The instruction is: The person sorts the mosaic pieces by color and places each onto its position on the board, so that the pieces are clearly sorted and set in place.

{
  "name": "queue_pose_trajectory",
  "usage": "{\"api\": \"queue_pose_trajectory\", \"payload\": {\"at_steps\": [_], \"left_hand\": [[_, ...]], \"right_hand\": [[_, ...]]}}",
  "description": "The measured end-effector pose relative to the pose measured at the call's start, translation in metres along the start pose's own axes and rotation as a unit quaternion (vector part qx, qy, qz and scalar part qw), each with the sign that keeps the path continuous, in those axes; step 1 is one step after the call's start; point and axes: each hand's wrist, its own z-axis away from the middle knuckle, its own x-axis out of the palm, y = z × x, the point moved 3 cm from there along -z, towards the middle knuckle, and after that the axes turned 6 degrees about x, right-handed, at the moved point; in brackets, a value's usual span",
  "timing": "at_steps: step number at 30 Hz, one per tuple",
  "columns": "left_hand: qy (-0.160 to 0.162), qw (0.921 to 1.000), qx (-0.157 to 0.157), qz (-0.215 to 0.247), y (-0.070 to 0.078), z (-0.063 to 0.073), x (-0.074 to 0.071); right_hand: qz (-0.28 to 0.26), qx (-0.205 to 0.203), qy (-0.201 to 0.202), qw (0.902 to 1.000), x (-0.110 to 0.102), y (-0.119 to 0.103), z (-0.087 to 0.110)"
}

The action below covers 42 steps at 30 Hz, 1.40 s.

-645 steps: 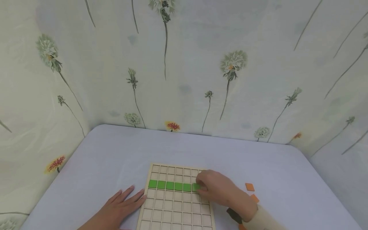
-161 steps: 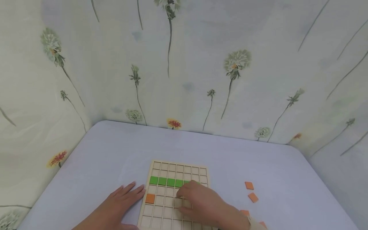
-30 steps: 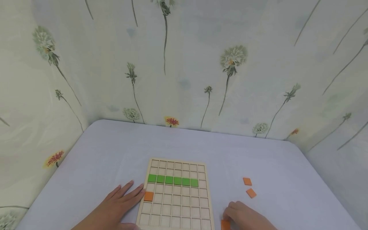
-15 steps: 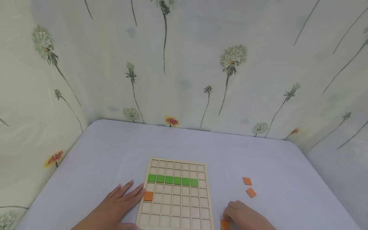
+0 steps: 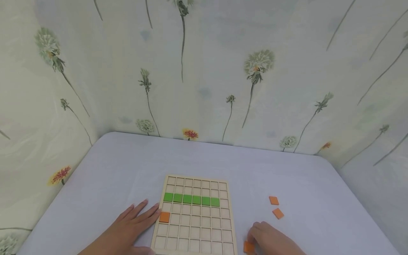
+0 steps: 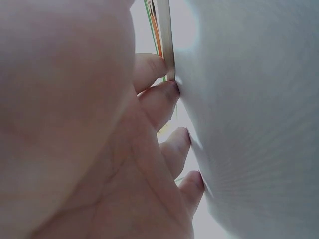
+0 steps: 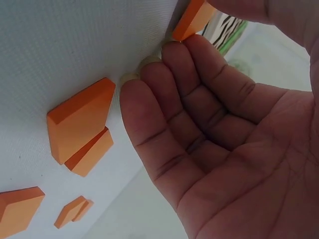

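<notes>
A wooden grid board [image 5: 195, 178] lies on the table, with several green tiles [image 5: 187, 199] side by side in one row and a single orange tile [image 5: 164, 217] in the leftmost column below them. My left hand [image 5: 129, 228] rests flat on the table, fingers spread, fingertips at the board's left edge; the left wrist view shows these fingers [image 6: 162, 102] against that edge. Right of the board, my right hand [image 5: 269, 239] pinches another orange tile [image 5: 249, 247] between thumb and index finger. The right wrist view shows that held tile [image 7: 194, 20] low over the cloth.
Two loose orange tiles [image 5: 273, 200] [image 5: 278, 213] lie on the white cloth beyond my right hand. More orange tiles [image 7: 82, 122] lie beside its fingers in the right wrist view. A floral curtain [image 5: 204, 71] stands behind the table's back edge.
Over the last second the pinched orange tile has slid slightly away from me and left. Since 5.4 seconds ago my right hand has gone from over the board to its right side. Left hand unchanged.
</notes>
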Motion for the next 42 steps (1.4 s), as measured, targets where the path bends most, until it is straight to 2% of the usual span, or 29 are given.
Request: {"api": "queue_pose_trajectory", "payload": {"at_steps": [3, 9, 16, 23, 27, 33, 40, 42], "left_hand": [[0.002, 0.9998, -0.005, 0.017, -0.002, 0.001, 0.001], [-0.004, 0.9999, -0.004, 0.016, -0.002, 0.000, 0.002], [-0.007, 1.0000, -0.002, 0.006, -0.001, -0.001, 0.000], [-0.015, 0.9991, -0.018, 0.036, 0.001, 0.000, -0.001], [-0.016, 0.9989, -0.019, 0.039, 0.002, 0.000, -0.002], [-0.017, 0.9996, -0.012, 0.020, 0.002, -0.001, -0.002], [-0.011, 0.9998, -0.006, 0.014, 0.001, -0.001, -0.001], [-0.014, 0.9997, -0.008, 0.017, 0.001, -0.001, -0.001]], "right_hand": [[0.006, 0.022, 0.000, 0.9997, -0.001, -0.002, -0.002], [0.022, 0.023, 0.025, 0.9992, -0.004, -0.008, -0.003], [0.000, 0.099, -0.009, 0.9951, -0.006, -0.013, -0.009], [-0.013, 0.019, 0.028, 0.9993, -0.009, -0.019, -0.009], [-0.022, 0.007, 0.038, 0.9990, -0.010, -0.021, -0.012], [-0.018, -0.021, 0.077, 0.9967, -0.012, -0.031, -0.014], [-0.016, -0.024, 0.101, 0.9945, -0.018, -0.046, -0.019], [-0.012, -0.046, 0.118, 0.9919, -0.018, -0.049, -0.020]]}}
